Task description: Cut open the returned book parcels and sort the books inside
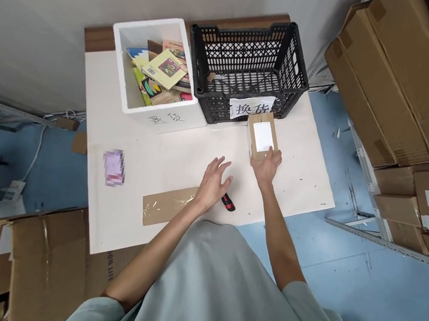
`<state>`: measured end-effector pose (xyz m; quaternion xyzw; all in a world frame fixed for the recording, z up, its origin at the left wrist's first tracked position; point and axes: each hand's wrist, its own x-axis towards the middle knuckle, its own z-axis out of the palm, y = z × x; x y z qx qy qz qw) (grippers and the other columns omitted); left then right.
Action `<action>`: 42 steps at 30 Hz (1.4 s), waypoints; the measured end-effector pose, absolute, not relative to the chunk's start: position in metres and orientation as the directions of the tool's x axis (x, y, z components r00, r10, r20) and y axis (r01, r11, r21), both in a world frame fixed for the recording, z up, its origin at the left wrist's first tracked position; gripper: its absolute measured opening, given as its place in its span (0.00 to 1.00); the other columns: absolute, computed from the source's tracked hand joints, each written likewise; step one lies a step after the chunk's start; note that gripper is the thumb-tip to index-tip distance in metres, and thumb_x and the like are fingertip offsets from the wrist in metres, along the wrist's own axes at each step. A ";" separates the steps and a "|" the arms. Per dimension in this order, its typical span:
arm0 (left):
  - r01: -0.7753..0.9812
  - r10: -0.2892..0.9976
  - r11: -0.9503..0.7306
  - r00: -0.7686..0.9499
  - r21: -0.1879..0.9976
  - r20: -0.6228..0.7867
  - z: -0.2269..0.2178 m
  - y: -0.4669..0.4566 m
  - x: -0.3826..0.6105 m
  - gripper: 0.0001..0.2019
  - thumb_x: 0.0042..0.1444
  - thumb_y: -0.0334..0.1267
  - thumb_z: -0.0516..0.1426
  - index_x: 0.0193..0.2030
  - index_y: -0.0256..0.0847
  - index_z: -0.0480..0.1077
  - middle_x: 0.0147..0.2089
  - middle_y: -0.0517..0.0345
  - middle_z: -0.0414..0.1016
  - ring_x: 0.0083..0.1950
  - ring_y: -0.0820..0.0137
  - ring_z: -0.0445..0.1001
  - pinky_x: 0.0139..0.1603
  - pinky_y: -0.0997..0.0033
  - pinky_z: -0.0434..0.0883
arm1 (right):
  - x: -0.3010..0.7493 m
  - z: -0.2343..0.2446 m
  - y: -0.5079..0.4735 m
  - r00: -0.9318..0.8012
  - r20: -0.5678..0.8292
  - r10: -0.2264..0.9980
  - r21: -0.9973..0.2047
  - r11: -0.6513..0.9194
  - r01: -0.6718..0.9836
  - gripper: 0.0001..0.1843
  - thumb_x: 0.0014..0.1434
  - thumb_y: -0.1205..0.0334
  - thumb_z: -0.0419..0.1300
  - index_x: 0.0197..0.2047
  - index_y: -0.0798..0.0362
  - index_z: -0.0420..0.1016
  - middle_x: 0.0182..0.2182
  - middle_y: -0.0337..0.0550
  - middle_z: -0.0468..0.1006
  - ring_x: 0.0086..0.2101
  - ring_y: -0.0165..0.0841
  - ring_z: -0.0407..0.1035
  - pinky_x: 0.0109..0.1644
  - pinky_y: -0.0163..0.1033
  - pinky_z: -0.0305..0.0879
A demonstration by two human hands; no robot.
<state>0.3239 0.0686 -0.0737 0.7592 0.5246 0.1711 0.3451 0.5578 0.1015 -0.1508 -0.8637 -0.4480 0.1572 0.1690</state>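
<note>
A small brown cardboard box with a white label on top lies on the white table, just in front of the black crate. My right hand rests against the box's near end, fingers on it. My left hand hovers over the table with its fingers spread, holding nothing. A red and black cutter lies right beside that hand's wrist. A strip of brown packing tape lies flat on the table under my left forearm.
A white foam box holds several colourful books. A black plastic crate with a paper label stands to its right. A blurred card lies at the table's left. Cardboard cartons are stacked at right and lower left.
</note>
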 end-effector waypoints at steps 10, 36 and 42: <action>0.768 0.969 0.041 0.124 0.639 -0.212 -0.097 0.030 0.229 0.25 0.73 0.47 0.59 0.72 0.43 0.74 0.81 0.38 0.70 0.86 0.40 0.63 0.85 0.28 0.64 | 0.504 -0.161 0.105 0.429 -0.094 0.898 -0.477 -0.419 0.772 0.49 0.67 0.49 0.72 0.82 0.59 0.61 0.78 0.75 0.58 0.77 0.63 0.55 0.79 0.72 0.62; 0.415 0.922 0.385 -0.132 0.824 -0.365 -0.125 -0.063 0.062 0.20 0.71 0.46 0.59 0.66 0.46 0.79 0.71 0.45 0.79 0.58 0.58 0.87 0.61 0.54 0.86 | 0.407 -0.174 -0.013 0.221 -0.532 0.817 -0.307 -0.430 0.849 0.24 0.71 0.59 0.64 0.67 0.55 0.74 0.59 0.56 0.84 0.54 0.43 0.80 0.60 0.44 0.75; 0.311 0.921 0.377 -0.024 0.872 -0.390 -0.137 -0.061 0.050 0.20 0.71 0.43 0.60 0.67 0.46 0.78 0.69 0.49 0.82 0.63 0.58 0.86 0.61 0.57 0.86 | 0.377 -0.153 -0.039 0.222 -0.370 0.902 -0.574 -0.410 0.708 0.23 0.79 0.53 0.45 0.60 0.55 0.76 0.55 0.55 0.86 0.53 0.41 0.79 0.60 0.42 0.75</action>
